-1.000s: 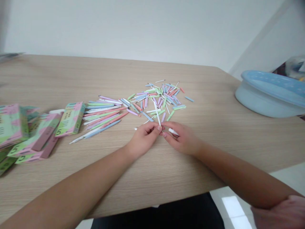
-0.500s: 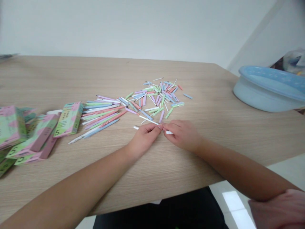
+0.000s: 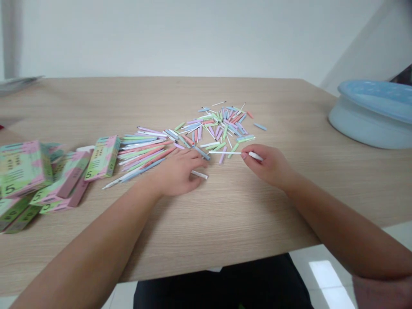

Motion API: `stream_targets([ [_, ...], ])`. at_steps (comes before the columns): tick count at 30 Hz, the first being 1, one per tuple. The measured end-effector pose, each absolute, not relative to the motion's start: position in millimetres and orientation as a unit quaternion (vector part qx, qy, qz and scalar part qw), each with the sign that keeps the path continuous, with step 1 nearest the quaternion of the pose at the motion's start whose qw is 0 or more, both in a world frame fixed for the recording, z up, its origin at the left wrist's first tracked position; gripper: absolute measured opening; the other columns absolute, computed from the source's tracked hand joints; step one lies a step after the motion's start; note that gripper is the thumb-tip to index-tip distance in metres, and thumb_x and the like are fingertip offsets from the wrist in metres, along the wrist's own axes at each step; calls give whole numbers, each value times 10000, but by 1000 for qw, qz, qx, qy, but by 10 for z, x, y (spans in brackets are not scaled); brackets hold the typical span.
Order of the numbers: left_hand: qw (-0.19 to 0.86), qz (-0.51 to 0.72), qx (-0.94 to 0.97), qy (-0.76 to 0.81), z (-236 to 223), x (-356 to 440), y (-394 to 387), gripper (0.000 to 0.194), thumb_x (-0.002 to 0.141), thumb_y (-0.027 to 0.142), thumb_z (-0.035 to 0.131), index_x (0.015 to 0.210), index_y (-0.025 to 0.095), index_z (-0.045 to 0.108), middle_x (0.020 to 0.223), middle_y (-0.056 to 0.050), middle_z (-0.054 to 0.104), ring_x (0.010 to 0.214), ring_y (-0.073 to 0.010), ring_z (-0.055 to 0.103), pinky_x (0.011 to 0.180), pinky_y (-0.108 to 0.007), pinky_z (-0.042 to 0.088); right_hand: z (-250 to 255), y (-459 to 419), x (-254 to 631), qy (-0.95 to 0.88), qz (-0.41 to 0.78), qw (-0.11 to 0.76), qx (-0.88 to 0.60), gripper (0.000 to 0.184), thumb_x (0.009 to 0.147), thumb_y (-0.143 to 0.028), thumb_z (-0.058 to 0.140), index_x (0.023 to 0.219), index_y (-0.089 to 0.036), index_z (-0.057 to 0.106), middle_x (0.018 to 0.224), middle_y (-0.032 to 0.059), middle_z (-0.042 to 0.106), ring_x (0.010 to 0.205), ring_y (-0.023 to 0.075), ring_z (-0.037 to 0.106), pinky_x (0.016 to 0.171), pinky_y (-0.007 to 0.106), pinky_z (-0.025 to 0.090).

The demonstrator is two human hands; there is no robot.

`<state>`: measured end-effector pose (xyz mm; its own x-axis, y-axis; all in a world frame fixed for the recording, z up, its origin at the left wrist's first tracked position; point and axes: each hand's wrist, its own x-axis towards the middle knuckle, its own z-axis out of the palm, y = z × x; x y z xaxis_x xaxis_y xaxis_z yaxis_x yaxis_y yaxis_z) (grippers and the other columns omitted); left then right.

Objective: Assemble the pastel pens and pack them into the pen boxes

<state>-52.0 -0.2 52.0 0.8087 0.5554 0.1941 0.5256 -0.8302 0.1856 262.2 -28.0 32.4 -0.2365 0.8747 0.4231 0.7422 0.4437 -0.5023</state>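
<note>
Right hand [image 3: 269,166] closed in a pinch — thumb and forefinger on the near end of a thin white stick [image 3: 225,152], which points leftward, roughly level, over the edge of the heap; a short white piece [image 3: 255,156] is tucked in the same hand, the two not joined as far as can be seen. Left hand [image 3: 178,172] palm down, low over the tabletop [image 3: 225,223], fingers part-curled, a white tube [image 3: 200,174] between thumb and fingers; cannot tell whether it is gripped or only touched. State of the work, by judgement: part-way. Full-length pens [image 3: 141,155] lie side by side in a loose row beyond the left hand and appear complete; the pastel heap of short pieces [image 3: 224,132] and thin sticks is large and unsorted, so much seems left. Printed boxes [image 3: 102,157] sit farther left, some stacked; contents not visible. Both forearms reach in from the near edge, hands apart, right wrist fairly straight, left hand turned knuckles up. Blue basin [image 3: 370,124] at far right, well apart from both hands.
</note>
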Motion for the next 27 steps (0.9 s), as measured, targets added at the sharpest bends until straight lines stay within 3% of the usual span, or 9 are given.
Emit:
stream_targets([
  [3, 89, 77, 952, 283, 412, -517, 75, 151, 945, 341, 623, 990, 219, 700, 1041, -62, 684, 1032, -251, 625, 947, -393, 453, 323, -264, 2672, -787, 107, 321, -515, 161, 975, -317, 584, 930, -234, 714, 834, 9, 733, 719, 184, 645, 657, 289, 446],
  [5, 95, 90, 950, 282, 348, -481, 95, 190, 994, 338, 563, 968, 205, 696, 991, -66, 690, 997, -237, 633, 918, -375, 465, 348, -274, 2685, -798, 119, 306, -505, 167, 978, -325, 580, 946, -231, 714, 825, 10, 727, 699, 177, 631, 642, 285, 435],
  [9, 93, 192, 935, 284, 251, -411, 98, 257, 1046, 333, 484, 1056, 184, 693, 1036, -85, 725, 1024, -227, 649, 943, -374, 477, 431, -321, 2690, -826, 132, 267, -478, 170, 973, -309, 577, 983, -232, 728, 845, 17, 742, 704, 177, 641, 642, 284, 431],
  [14, 86, 274, 916, 282, 195, -415, 99, 231, 1039, 324, 522, 1100, 183, 694, 1071, -82, 753, 1032, -220, 670, 966, -374, 479, 495, -357, 2719, -849, 92, 242, -460, 156, 938, -254, 588, 990, -241, 735, 896, 24, 765, 775, 203, 681, 699, 304, 459],
  [27, 53, 231, 932, 275, 236, -414, 70, 250, 1052, 333, 503, 1107, 188, 699, 1072, -90, 747, 1044, -226, 670, 958, -376, 469, 499, -348, 2801, -872, 39, 190, -450, 156, 961, -267, 573, 1020, -249, 717, 968, 35, 776, 857, 237, 707, 745, 335, 468],
])
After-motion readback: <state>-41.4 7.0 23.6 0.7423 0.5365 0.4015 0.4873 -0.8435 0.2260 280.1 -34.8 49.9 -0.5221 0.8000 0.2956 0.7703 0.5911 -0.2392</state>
